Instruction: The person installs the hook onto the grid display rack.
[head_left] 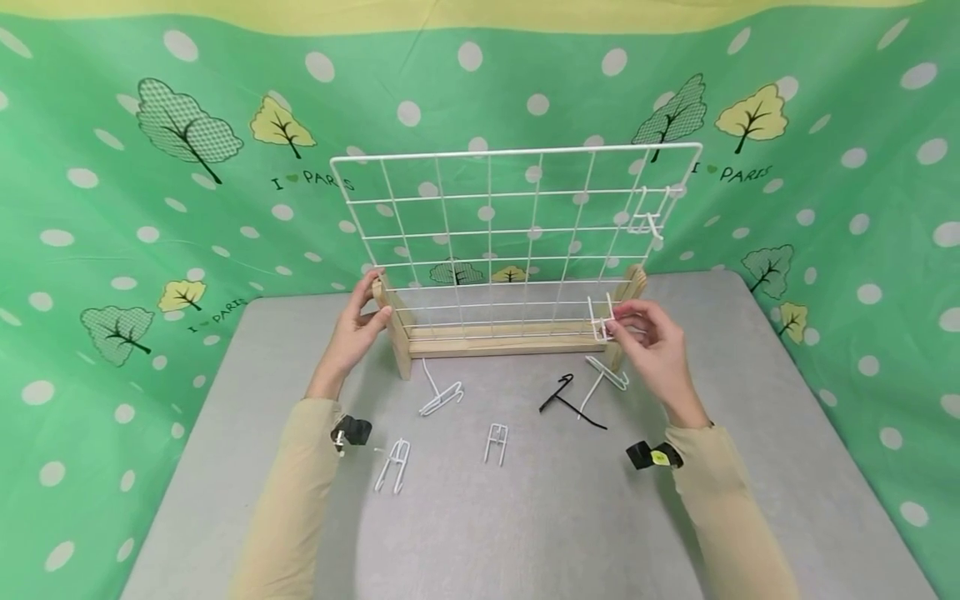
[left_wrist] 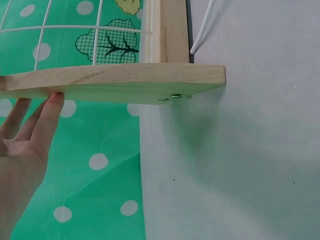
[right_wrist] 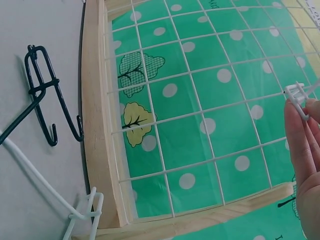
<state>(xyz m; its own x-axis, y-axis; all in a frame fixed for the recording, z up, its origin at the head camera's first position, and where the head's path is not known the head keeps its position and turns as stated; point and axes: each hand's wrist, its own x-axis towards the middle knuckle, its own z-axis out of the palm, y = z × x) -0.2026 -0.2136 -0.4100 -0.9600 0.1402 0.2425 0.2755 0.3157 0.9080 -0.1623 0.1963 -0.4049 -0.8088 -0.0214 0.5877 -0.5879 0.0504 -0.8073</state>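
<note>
Six white hooks (head_left: pixel 441 398), one black hook (head_left: pixel 570 403)

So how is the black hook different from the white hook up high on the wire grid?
The black wire hook is dark and lies flat on the grey table, loose, in front of the wooden stand. The white wire hook is pale and hangs clipped onto the white wire grid panel, near its upper right corner. Both are thin bent wire.

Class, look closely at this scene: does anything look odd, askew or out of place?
One hook on the table is black, while the others lying there, such as this one, are white. Nothing looks spilled or broken.
</note>
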